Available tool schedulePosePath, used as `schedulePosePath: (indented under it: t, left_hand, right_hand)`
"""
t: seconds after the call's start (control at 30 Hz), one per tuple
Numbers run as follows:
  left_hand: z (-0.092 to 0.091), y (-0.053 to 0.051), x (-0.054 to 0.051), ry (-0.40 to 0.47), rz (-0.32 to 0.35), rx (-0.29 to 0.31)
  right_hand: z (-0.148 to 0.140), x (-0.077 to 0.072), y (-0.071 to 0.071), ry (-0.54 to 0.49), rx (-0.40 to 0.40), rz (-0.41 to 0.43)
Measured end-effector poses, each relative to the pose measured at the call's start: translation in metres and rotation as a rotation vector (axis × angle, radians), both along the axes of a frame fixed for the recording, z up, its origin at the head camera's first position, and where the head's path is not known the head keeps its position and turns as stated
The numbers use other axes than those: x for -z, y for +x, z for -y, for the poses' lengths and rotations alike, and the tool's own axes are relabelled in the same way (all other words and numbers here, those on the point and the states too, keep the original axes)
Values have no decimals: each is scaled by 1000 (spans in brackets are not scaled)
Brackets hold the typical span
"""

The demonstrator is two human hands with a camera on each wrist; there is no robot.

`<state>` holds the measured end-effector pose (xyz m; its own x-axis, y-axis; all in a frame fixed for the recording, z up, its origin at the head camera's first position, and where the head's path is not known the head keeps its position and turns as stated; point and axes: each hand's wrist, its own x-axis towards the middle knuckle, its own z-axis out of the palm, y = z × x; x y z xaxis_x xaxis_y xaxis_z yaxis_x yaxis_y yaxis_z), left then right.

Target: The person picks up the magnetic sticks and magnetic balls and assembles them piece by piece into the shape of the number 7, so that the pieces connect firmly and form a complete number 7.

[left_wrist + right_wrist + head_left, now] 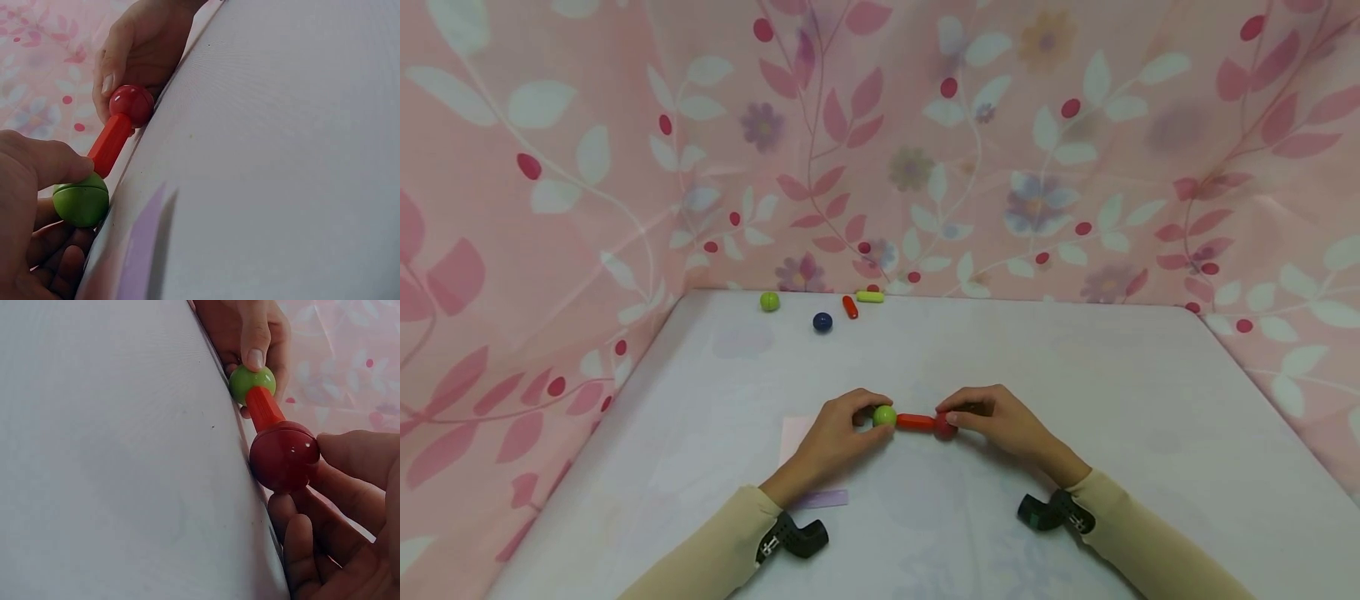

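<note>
A red stick [915,422] joins a green ball [885,416] at its left end to a red ball [945,427] at its right end. My left hand [847,427] pinches the green ball between thumb and fingers. On the other side, my right hand [1000,421] grips the red ball the same way. Both wrist views show the stick's ends meeting the two balls, the green ball [81,200] close in the left one and the red ball [285,456] close in the right one. The piece is low over the white table, and I cannot tell whether it touches.
At the table's back lie another green ball [770,302], a dark blue ball [823,322], a short red stick [850,307] and a yellow-green stick [870,297]. A pale pink sheet [793,433] and a purple strip [823,499] lie by my left forearm. Floral cloth [880,150] hangs behind.
</note>
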<state>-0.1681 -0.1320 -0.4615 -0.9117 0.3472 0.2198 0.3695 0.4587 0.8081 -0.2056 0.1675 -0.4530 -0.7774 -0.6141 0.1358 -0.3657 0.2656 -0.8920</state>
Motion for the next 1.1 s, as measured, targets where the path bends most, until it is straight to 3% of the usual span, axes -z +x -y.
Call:
schedulePosePath:
  t: [0.23,0.57,1.1]
  left_hand:
    - [0,1,0,-5,9,2]
    - [-1,1,1,-19,8,-5]
    - [1,1,-2,-16,6,-4]
  right_hand:
    - [-1,-1,0,-13,-8,28]
    - [-13,4,-11,-52,-191,60]
    - [-15,7,-15,-47,-209,10]
